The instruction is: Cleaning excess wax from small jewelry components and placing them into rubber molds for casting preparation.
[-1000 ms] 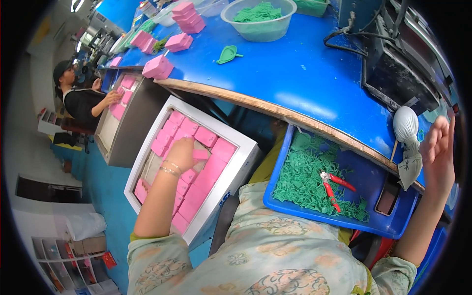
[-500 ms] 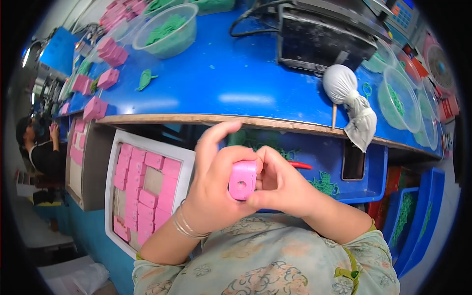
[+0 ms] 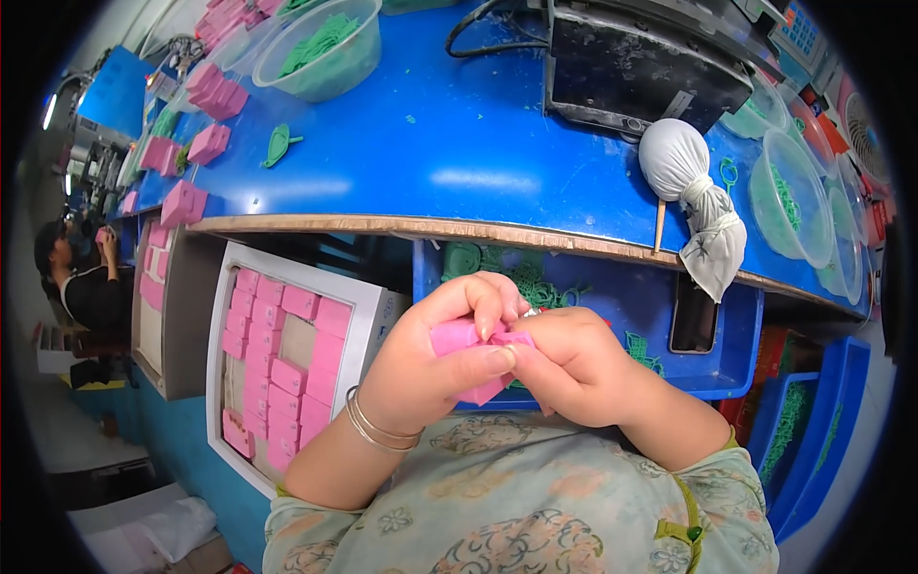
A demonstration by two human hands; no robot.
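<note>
At the far left, another person (image 3: 81,287) sits at a side table and holds something small and pink close to the face. Next to this person stands a grey box (image 3: 177,316) with pink boxes inside. Further right is a white carton (image 3: 368,311), and rows of small pink boxes (image 3: 287,373) lie flat in it, with one gap where the brown bottom shows.

In the middle of the picture, low down, the person's two hands meet above the lap. The left hand (image 3: 430,368) wears thin metal bangles (image 3: 378,429) on the wrist. Its fingers are closed around a small pink box (image 3: 457,337), with the thumb pressed on the lower side. The right hand (image 3: 574,368) touches the left one and pinches the same pink box from the other side, so both hands are clamped on it together. The box is held in the air in front of the blue tray (image 3: 708,368) that hangs under the table edge. Green rubber pieces (image 3: 535,282) lie in this tray.

Above, on the blue table (image 3: 459,143), stands a clear bowl (image 3: 325,53) with green pieces, and more pink boxes are stacked at its left. To the right are a black machine (image 3: 641,67), a white cloth bundle (image 3: 693,201) tied on a stick, and more clear bowls (image 3: 794,196) near the right rim.
</note>
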